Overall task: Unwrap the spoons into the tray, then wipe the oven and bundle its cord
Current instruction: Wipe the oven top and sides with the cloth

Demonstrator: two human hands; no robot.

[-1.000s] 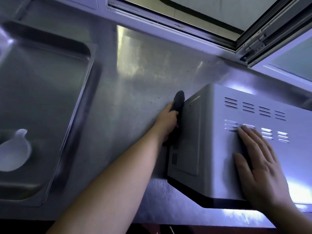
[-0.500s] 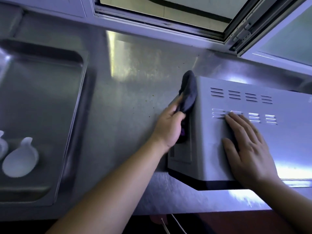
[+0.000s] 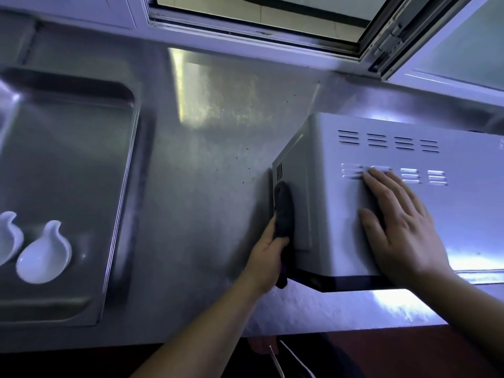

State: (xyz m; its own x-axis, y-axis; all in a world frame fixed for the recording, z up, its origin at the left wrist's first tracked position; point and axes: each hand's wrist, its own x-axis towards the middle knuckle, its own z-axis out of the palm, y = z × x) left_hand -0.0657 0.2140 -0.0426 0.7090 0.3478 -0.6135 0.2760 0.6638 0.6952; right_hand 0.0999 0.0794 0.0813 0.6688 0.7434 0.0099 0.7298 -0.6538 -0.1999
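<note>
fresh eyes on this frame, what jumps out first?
The silver oven at right on the steel counter, with both bare hands on it. The left hand holds a dark cloth against its side panel, and the right hand lies flat on its top by the vent slots. After that, two white spoons in the metal tray at far left.

Silver-grey oven [image 3: 469, 219], dark, possibly black cloth [image 3: 283, 211], glossy white spoons [image 3: 45, 253], steel-grey tray [image 3: 68, 159], speckled steel counter [image 3: 204, 214]
</note>
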